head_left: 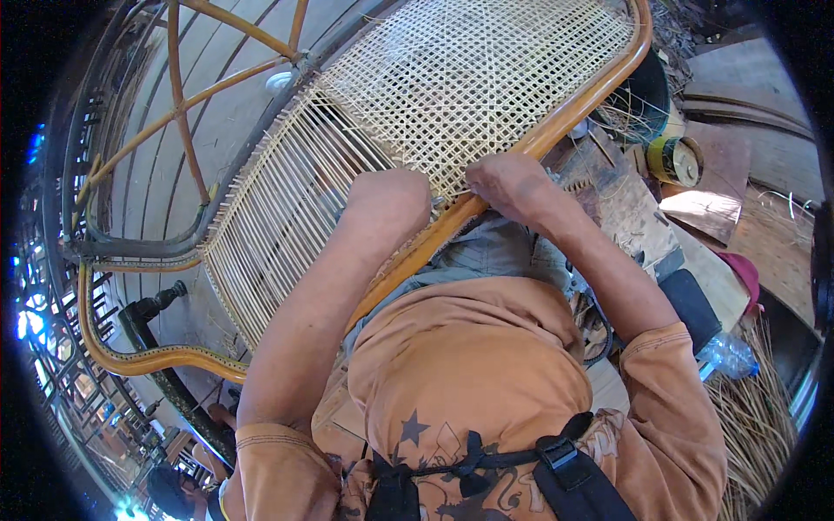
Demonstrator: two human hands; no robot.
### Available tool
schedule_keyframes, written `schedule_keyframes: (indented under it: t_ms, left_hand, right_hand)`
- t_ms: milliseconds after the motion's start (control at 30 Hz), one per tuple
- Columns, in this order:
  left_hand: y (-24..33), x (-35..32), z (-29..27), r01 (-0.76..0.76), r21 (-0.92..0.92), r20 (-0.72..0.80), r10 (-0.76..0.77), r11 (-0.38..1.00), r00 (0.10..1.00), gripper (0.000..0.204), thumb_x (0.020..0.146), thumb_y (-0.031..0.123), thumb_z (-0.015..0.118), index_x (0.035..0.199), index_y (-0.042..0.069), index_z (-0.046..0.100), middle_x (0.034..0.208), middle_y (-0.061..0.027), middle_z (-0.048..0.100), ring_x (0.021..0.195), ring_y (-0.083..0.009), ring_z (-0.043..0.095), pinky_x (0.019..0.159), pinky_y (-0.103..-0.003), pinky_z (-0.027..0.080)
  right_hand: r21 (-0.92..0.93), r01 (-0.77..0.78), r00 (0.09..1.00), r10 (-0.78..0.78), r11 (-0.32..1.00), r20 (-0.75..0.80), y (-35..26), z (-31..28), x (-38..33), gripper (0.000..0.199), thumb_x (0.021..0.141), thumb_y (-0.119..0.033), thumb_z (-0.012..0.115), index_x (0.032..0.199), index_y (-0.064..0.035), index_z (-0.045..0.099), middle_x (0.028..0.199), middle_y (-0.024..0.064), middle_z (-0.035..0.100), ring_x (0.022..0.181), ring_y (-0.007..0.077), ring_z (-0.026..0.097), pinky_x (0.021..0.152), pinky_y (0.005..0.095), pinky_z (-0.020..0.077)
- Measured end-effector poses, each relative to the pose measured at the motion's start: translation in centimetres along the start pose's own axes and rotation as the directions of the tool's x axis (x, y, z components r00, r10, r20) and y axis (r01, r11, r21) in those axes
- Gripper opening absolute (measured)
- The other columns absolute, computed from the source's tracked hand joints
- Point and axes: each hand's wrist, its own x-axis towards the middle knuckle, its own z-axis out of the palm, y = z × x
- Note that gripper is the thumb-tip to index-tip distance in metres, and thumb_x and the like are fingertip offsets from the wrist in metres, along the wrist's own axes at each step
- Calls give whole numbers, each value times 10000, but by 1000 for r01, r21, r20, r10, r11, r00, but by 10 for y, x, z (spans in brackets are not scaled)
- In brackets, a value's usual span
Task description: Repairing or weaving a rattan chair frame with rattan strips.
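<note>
A curved frame of varnished rattan lies across my lap. Its upper right part is filled with woven cane webbing in an open lattice. On the left side pale cane strands run side by side, with gaps between them. My left hand is closed, resting at the boundary between the lattice and the parallel strands. Close to the rail on the right, my right hand is closed too, at the near edge of the webbing. The fingertips of both hands are turned away, so whatever they pinch is hidden.
A bent-rattan framework rises at the left. To the right stand a yellow tin and a dark bucket with cane scraps. A plastic bottle lies by a bundle of cane strips. Another person is at the lower left.
</note>
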Motion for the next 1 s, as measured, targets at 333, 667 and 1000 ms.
schedule_keyframes:
  t_ms: [333,667,1000]
  left_hand:
    - [-2,-3,1,5,-20,10,-5,1000,1000,284,788,217,498,787,-19,656,776,-214,641,742,-352,640,689,-447,509]
    - [-1,-1,0,-23,-27,-6,22,999,1000,295,805,228,495,787,-18,657,782,-220,640,746,-353,640,679,-445,507]
    - [2,0,-3,-15,10,-77,16,1000,997,264,789,211,507,757,-2,659,759,-209,640,734,-350,642,671,-437,510]
  right_hand:
    - [109,-9,995,20,994,-101,-2,0,-10,115,784,-135,538,761,-23,553,717,181,568,706,375,577,613,434,458]
    - [227,-95,981,129,969,-142,1,3,-13,124,773,-124,518,792,-12,568,732,198,574,690,372,579,582,411,451]
    - [270,-91,977,138,958,-161,0,1,-15,160,795,-158,505,827,-23,586,744,194,593,703,370,594,603,419,465]
